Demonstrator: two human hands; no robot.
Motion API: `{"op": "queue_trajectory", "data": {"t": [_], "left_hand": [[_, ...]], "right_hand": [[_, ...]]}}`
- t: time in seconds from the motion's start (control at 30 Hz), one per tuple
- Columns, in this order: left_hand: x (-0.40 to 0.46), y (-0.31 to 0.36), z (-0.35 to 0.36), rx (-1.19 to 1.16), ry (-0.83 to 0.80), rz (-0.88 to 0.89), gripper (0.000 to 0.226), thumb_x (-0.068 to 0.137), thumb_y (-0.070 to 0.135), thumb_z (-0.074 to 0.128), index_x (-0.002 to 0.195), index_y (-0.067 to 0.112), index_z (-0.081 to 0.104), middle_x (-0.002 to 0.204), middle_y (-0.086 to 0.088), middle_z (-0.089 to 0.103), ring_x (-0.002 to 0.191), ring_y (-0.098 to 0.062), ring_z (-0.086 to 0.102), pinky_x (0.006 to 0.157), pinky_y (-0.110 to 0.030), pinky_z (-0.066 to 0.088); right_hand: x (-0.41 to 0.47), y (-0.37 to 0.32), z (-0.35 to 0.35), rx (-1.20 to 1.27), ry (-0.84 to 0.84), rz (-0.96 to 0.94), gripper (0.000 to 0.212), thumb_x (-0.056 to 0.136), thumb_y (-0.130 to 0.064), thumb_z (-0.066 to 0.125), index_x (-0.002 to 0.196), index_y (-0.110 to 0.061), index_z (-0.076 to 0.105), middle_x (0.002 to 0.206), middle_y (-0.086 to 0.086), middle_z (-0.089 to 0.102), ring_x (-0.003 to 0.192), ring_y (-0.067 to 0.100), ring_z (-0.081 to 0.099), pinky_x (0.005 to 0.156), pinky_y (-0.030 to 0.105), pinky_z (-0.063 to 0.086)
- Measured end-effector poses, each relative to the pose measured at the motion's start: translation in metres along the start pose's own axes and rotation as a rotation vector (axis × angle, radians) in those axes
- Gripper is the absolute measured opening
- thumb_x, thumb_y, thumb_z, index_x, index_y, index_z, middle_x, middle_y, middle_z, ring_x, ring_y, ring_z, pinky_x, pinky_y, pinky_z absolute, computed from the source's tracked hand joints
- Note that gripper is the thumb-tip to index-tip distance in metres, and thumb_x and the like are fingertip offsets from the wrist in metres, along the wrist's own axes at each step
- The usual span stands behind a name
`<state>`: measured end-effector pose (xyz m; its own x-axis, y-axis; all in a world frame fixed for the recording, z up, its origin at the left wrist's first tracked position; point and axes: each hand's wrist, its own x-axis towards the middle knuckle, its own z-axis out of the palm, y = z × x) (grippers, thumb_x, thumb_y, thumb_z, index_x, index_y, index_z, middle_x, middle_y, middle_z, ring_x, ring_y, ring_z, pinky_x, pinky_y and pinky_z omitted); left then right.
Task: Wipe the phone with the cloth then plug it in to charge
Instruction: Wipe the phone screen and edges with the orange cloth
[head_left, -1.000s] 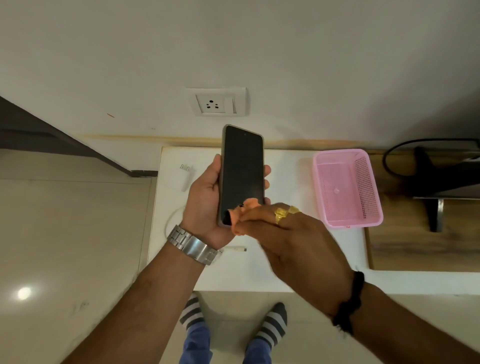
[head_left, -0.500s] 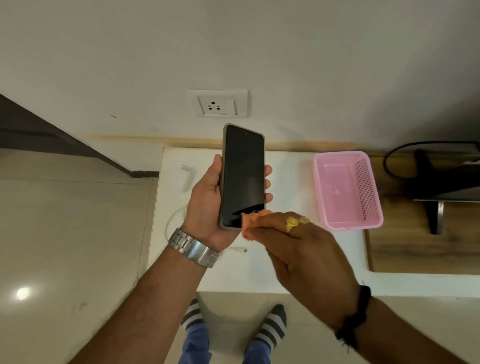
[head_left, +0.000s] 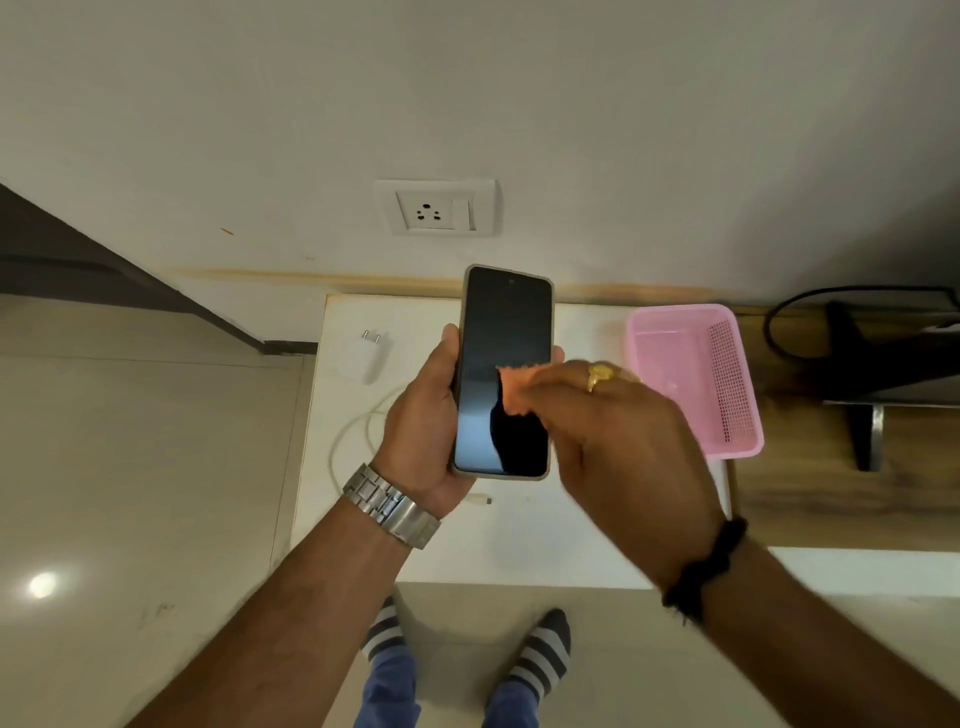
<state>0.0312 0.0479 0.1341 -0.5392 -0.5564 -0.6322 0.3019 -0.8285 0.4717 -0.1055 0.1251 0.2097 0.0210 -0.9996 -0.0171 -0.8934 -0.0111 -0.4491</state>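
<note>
The right hand (head_left: 618, 441) hides most of the orange cloth (head_left: 511, 389), its fingers motion-blurred.

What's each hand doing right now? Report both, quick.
Left hand: closed around the phone, holding it upright.
Right hand: closed on the orange cloth, pressing it to the screen.

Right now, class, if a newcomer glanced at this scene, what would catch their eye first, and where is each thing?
First the dark phone, held upright in the left hand at the centre, with the right hand pressing an orange cloth against its screen. Next the pink basket on the white table to the right. Then the white charger lying unplugged on the table's left, below the wall socket.
</note>
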Motion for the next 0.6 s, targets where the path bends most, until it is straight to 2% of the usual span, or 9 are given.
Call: {"op": "queue_trajectory", "data": {"t": [0.07, 0.13, 0.2, 0.3, 0.33, 0.4, 0.47, 0.53, 0.6], "left_hand": [[-0.001, -0.007, 0.001, 0.023, 0.023, 0.012, 0.062, 0.104, 0.058, 0.039, 0.139, 0.013, 0.063, 0.139, -0.023, 0.063, 0.125, -0.046, 0.061, 0.106, -0.056, 0.05], [-0.002, -0.007, 0.005, 0.043, 0.001, 0.016, 0.059, 0.105, 0.057, 0.037, 0.129, 0.015, 0.071, 0.127, -0.022, 0.07, 0.103, -0.043, 0.071, 0.085, -0.051, 0.06], [-0.002, -0.003, 0.004, 0.035, 0.011, 0.022, 0.058, 0.105, 0.057, 0.037, 0.128, 0.016, 0.071, 0.127, -0.02, 0.07, 0.101, -0.04, 0.072, 0.089, -0.052, 0.059], [-0.002, 0.0, -0.002, 0.037, 0.075, 0.049, 0.06, 0.103, 0.057, 0.042, 0.141, 0.014, 0.061, 0.144, -0.022, 0.06, 0.128, -0.042, 0.06, 0.114, -0.055, 0.043], [-0.002, -0.002, -0.003, 0.051, 0.081, 0.053, 0.061, 0.102, 0.057, 0.043, 0.141, 0.015, 0.061, 0.143, -0.02, 0.061, 0.13, -0.042, 0.059, 0.114, -0.055, 0.043], [-0.004, -0.009, -0.002, 0.064, 0.064, 0.036, 0.058, 0.101, 0.058, 0.044, 0.135, 0.017, 0.067, 0.132, -0.018, 0.069, 0.114, -0.039, 0.069, 0.096, -0.051, 0.058], [-0.004, -0.015, -0.001, 0.062, -0.006, -0.007, 0.058, 0.102, 0.059, 0.041, 0.13, 0.018, 0.07, 0.121, -0.019, 0.073, 0.096, -0.04, 0.073, 0.081, -0.047, 0.061], [-0.004, -0.016, -0.002, 0.055, -0.054, -0.015, 0.061, 0.103, 0.061, 0.038, 0.129, 0.018, 0.071, 0.119, -0.02, 0.074, 0.094, -0.041, 0.073, 0.08, -0.047, 0.06], [-0.004, -0.014, -0.006, 0.015, -0.088, -0.017, 0.062, 0.103, 0.061, 0.037, 0.132, 0.018, 0.069, 0.122, -0.019, 0.073, 0.096, -0.039, 0.074, 0.078, -0.046, 0.061]], "right_hand": [[0.024, 0.012, -0.008, 0.049, 0.056, 0.058, 0.028, 0.096, -0.019, 0.046, 0.094, -0.015, 0.074, 0.088, 0.005, 0.068, 0.078, 0.024, 0.065, 0.071, 0.039, 0.057], [0.044, 0.023, -0.012, 0.1, 0.133, 0.096, 0.029, 0.099, -0.02, 0.046, 0.1, -0.013, 0.074, 0.092, 0.006, 0.068, 0.083, 0.026, 0.065, 0.076, 0.04, 0.055], [0.042, 0.02, -0.01, 0.07, 0.164, 0.113, 0.025, 0.095, -0.01, 0.05, 0.104, -0.01, 0.074, 0.094, 0.008, 0.07, 0.086, 0.027, 0.065, 0.078, 0.041, 0.055], [0.008, -0.003, 0.003, 0.033, 0.099, 0.073, 0.019, 0.091, -0.008, 0.055, 0.093, -0.009, 0.074, 0.083, 0.01, 0.071, 0.073, 0.028, 0.069, 0.068, 0.042, 0.06], [0.002, -0.004, 0.006, 0.041, 0.074, 0.05, 0.012, 0.086, -0.003, 0.064, 0.089, -0.008, 0.074, 0.078, 0.011, 0.071, 0.068, 0.029, 0.069, 0.063, 0.043, 0.061], [0.015, 0.01, 0.005, 0.019, 0.098, 0.046, 0.012, 0.085, -0.003, 0.067, 0.088, -0.012, 0.073, 0.076, 0.006, 0.067, 0.068, 0.025, 0.065, 0.064, 0.041, 0.059], [0.037, 0.025, -0.002, -0.001, 0.2, 0.089, 0.022, 0.089, -0.003, 0.059, 0.098, -0.015, 0.074, 0.085, 0.002, 0.068, 0.077, 0.023, 0.064, 0.069, 0.04, 0.056], [0.048, 0.027, -0.007, 0.004, 0.268, 0.119, 0.029, 0.088, -0.001, 0.057, 0.106, -0.016, 0.074, 0.093, 0.002, 0.069, 0.084, 0.023, 0.063, 0.072, 0.037, 0.054], [0.04, 0.021, -0.005, 0.029, 0.209, 0.107, 0.028, 0.087, 0.0, 0.057, 0.103, -0.015, 0.075, 0.091, 0.001, 0.069, 0.082, 0.021, 0.064, 0.071, 0.034, 0.053]]}}
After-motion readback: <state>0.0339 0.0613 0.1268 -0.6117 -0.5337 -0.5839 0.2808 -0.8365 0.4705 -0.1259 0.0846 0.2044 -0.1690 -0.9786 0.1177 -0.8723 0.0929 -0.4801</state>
